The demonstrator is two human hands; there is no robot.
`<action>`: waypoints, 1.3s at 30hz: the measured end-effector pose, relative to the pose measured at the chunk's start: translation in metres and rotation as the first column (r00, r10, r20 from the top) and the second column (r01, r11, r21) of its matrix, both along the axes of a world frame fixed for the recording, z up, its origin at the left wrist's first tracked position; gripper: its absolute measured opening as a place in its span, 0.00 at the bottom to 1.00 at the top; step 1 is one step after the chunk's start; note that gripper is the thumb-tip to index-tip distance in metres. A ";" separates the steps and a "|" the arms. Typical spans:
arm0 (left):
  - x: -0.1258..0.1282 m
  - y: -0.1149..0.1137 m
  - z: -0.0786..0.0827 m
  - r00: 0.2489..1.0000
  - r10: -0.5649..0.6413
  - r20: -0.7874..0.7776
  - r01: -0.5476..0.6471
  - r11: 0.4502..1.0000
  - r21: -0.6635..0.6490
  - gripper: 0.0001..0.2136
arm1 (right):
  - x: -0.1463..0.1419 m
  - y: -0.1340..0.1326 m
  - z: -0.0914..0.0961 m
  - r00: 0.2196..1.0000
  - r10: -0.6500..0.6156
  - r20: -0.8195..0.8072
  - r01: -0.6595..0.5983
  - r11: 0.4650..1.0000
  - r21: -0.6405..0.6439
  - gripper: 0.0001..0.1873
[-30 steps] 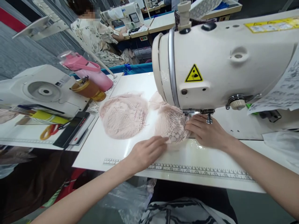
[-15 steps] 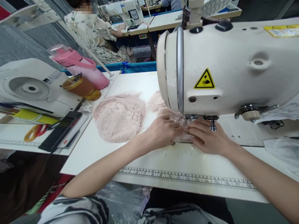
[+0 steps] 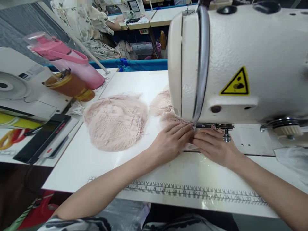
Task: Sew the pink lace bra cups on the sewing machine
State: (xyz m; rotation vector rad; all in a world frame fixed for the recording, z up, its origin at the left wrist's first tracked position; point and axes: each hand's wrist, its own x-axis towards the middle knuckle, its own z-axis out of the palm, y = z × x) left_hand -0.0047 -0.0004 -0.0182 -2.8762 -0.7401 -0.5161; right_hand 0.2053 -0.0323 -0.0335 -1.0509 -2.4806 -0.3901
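Observation:
Pink lace fabric (image 3: 168,116) lies bunched under the head of a white sewing machine (image 3: 231,57). My left hand (image 3: 169,139) is closed on this lace just left of the presser foot area, fingers together and pointing at the needle. From the right, my right hand (image 3: 215,144) reaches under the machine head, its fingers closed on the near edge of the same lace. The fingertips of both hands nearly meet, and the machine head hides part of the cloth and the needle. A second pink lace piece (image 3: 115,123) rests flat on the white table to the left.
At the left stand a pink bottle (image 3: 69,62), a brown cup (image 3: 69,85) and another machine (image 3: 29,80). Red and orange scissors (image 3: 13,138) lie near a black tray-like object (image 3: 43,138). A printed ruler (image 3: 183,191) runs along the front edge. Another person (image 3: 79,22) sits beyond.
The view has shifted closer and to the right. My left hand's fingers have straightened from a curled pinch and lie flatter over the lace. My right hand stays at the cloth.

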 end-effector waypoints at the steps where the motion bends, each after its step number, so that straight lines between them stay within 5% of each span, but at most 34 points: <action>1: 0.000 -0.001 -0.004 1.000 0.004 -0.015 -0.004 1.000 -0.010 0.16 | 0.000 0.000 0.001 1.000 0.009 0.021 -0.010 1.000 0.021 0.09; 16: -0.006 0.003 -0.010 0.996 -0.021 -0.087 0.016 0.998 -0.063 0.18 | -0.002 0.002 -0.009 0.996 0.065 -0.057 -0.072 0.990 -0.121 0.13; 39: -0.010 0.015 -0.010 0.995 -0.042 -0.092 0.031 0.992 -0.126 0.20 | -0.005 0.005 -0.014 0.993 0.079 -0.084 -0.084 0.995 -0.061 0.10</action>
